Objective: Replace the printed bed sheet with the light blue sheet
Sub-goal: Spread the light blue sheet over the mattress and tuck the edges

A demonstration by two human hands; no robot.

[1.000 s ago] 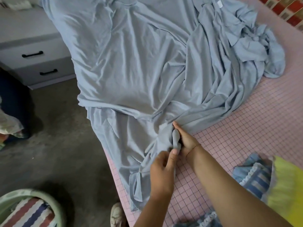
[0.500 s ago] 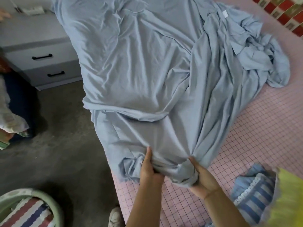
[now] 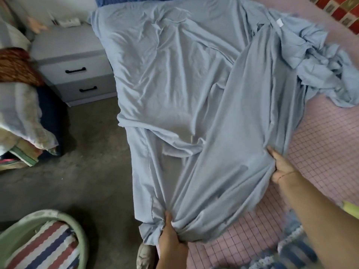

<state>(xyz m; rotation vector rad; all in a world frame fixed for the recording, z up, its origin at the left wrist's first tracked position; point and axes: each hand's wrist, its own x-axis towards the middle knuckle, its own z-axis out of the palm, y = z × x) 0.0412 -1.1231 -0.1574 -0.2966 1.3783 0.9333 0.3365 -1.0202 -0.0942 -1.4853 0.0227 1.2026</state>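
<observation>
The light blue sheet (image 3: 184, 84) lies rumpled over the left half of the bed, with a bunched heap at the far right. Under it shows the pink checked mattress cover (image 3: 320, 152). My left hand (image 3: 172, 239) grips a gathered fold of the sheet's near edge at the bed's left side. My right hand (image 3: 281, 167) grips the same edge further right, thumb on top, and the cloth is stretched between the two hands.
A grey two-drawer nightstand (image 3: 77, 61) stands left of the bed. Piled bedding (image 3: 19, 113) lies at far left. A green basket with striped cloth (image 3: 44, 245) sits on the floor near left. Blue striped fabric (image 3: 291, 253) lies at the bed's near end.
My hands have moved apart along the sheet's near edge, the right one going right and further up the bed, the left one toward the bed's side. The cloth between them is spread wider.
</observation>
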